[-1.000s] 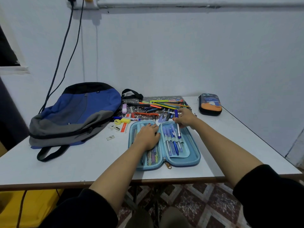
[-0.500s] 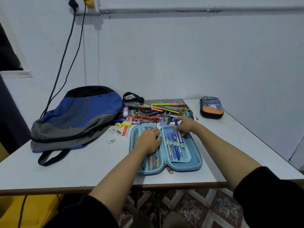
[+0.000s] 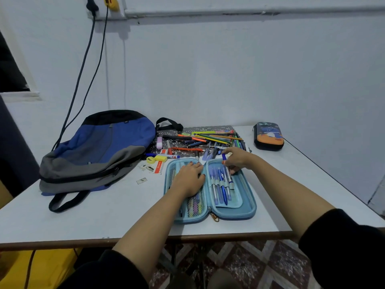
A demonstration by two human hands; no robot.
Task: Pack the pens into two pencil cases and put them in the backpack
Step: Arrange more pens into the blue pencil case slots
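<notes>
Gently now: the fingers [image 3: 230, 153] of my right hand [image 3: 236, 159] are curled round a blue-capped pen [image 3: 229, 177]. They pinch it near the cap, and its far end points back toward me over the right half of the open light-blue pencil case [image 3: 249, 207]. I cannot tell whether that end has already gone under the elastic band [image 3: 217, 181].

To seat it well, I judge I should keep it parallel to the row of pens [image 3: 218, 190] just left of my grip. I would slide it under the band rather than push down on it, and let go only once the barrel lies flat, so the case can close.

My left hand [image 3: 188, 180] rests flat on the mesh pocket [image 3: 194, 204] of the other half. Its fingers are nearly straight and hold nothing, pinning the case to the tabletop [image 3: 104, 215].

Just beyond my right hand lies the heap of loose pens and pencils [image 3: 212, 140], so most of the packing looks undone. Well off to the right sits the second pencil case [image 3: 268, 137], closed. Far to the left of both hands the backpack [image 3: 98, 151] lies slumped.
</notes>
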